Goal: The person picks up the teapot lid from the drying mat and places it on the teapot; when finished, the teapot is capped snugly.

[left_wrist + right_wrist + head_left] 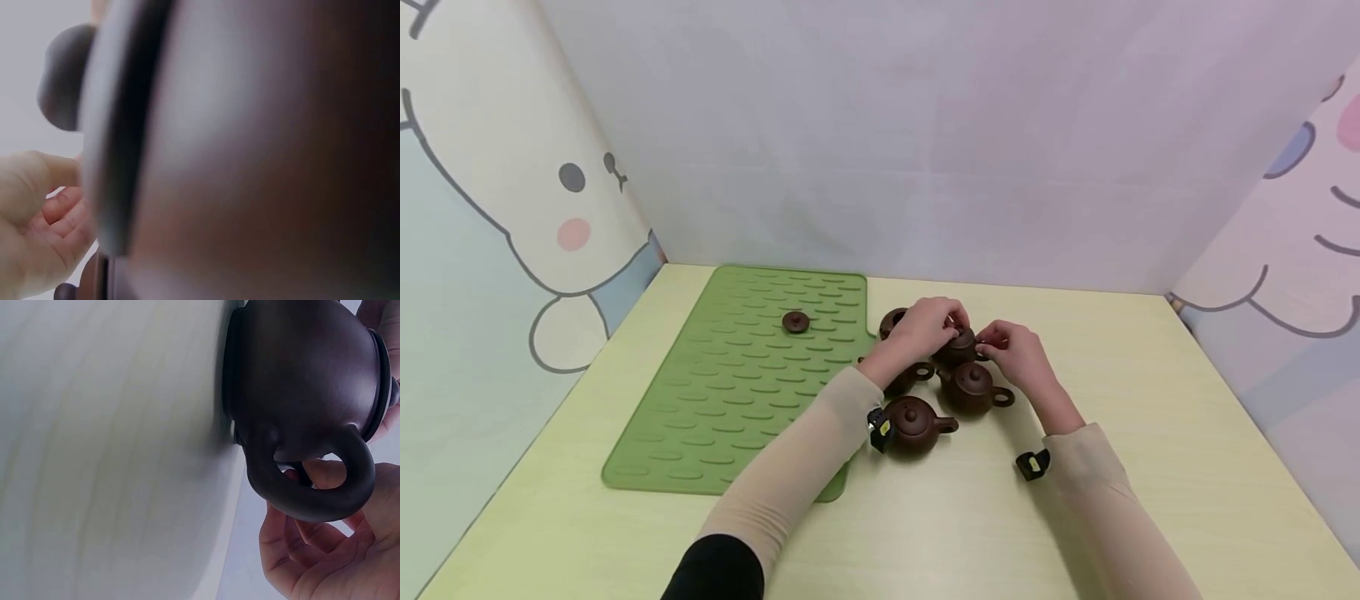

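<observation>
Several dark brown teapots stand grouped at the centre of the table. My left hand (928, 323) reaches over them, its fingers and thumb pinching the lid of a rear teapot (957, 350). From the other side my right hand (1018, 357) pinches that pot's handle, partly hidden. A lidded teapot (972, 390) stands just in front, its looped handle (309, 503) large in the right wrist view. Nearest me is another lidded teapot (912, 427). Partly behind my left hand is a teapot (891, 321) with a dark open top, and my left wrist partly covers another teapot (904, 380).
A green ribbed mat (730, 392) covers the left part of the table. On it lies a single round brown lid (796, 322). The pale table (1120, 375) extends to the right, with a light cloth wall (887, 150) behind it.
</observation>
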The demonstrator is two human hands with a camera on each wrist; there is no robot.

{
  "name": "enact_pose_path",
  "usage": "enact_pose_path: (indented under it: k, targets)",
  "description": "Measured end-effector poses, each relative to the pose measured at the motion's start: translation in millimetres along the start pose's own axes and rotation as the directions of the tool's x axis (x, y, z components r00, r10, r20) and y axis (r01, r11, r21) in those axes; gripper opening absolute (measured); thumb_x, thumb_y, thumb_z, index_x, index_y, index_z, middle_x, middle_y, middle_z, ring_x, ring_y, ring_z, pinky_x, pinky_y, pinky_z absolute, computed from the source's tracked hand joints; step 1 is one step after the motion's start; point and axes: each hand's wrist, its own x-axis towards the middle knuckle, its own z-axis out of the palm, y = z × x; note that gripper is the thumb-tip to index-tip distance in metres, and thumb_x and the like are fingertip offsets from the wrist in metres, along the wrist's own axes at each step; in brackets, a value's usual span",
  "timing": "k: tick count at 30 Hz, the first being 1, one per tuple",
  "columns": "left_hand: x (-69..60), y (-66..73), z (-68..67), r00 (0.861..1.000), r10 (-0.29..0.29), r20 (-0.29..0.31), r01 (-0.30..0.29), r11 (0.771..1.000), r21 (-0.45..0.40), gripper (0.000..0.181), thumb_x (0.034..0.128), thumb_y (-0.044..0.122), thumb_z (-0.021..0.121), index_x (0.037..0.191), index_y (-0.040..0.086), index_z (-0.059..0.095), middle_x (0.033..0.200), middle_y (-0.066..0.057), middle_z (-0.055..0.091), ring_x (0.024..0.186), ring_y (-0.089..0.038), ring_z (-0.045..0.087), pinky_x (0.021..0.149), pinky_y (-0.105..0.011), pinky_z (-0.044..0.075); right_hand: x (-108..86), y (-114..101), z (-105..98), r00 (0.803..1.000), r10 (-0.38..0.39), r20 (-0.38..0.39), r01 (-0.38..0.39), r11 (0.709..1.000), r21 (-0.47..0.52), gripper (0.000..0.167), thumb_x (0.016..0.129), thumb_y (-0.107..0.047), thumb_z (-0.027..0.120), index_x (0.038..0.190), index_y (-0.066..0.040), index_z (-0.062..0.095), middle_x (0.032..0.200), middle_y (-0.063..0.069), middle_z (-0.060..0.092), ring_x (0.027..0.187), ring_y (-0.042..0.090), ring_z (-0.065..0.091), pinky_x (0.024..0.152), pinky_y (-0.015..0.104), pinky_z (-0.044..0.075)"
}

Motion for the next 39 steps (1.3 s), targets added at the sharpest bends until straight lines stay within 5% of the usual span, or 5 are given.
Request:
enact_pose_path:
  k: [18, 28, 39]
  targets:
    - [-7.5, -11.7, -15.9, 0.998, -0.007, -0.058, 0.002, 0.996, -0.084, 0.019, 0.1005, 0.011, 0.057, 0.116, 0.016, 0.067, 0.116, 0.001, 0.071, 0.107, -0.013, 0.067, 0.09, -0.027, 0.055, 5.2, -3.1, -11.6, 0.999, -0.031, 0.024, 0.032, 0.999, -0.04, 0.02, 0.097, -0.016, 0.064, 0.111, -0.002, 0.069, 0.11, 0.019, 0.072, 0.109, 0.039, 0.068, 0.089, 0.05, 0.056]
    - [-15.2, -36.3, -38.9, 0.988, -0.026, -0.153, 0.004, 0.99, -0.139, 0.018, 0.0994, 0.011, 0.06, 0.116, 0.009, 0.066, 0.116, -0.005, 0.07, 0.107, -0.02, 0.067, 0.092, -0.031, 0.056, 19.8, -18.2, -22.2, 0.998, -0.059, -0.011, 0.059, 0.997, -0.043, 0.023, 0.097, -0.022, 0.064, 0.111, -0.004, 0.068, 0.112, 0.018, 0.071, 0.108, 0.038, 0.068, 0.086, 0.048, 0.055]
    - [-34.7, -72.1, -63.0, 0.975, -0.122, -0.186, 0.079, 0.971, -0.225, 0.018, 0.1011, 0.014, 0.058, 0.117, 0.009, 0.064, 0.121, -0.011, 0.067, 0.111, -0.024, 0.063, 0.094, -0.038, 0.054, 38.7, -31.9, -19.9, 0.997, -0.055, 0.052, 0.056, 0.998, -0.017, 0.024, 0.097, -0.023, 0.064, 0.113, -0.005, 0.068, 0.119, 0.018, 0.07, 0.113, 0.036, 0.067, 0.091, 0.048, 0.055]
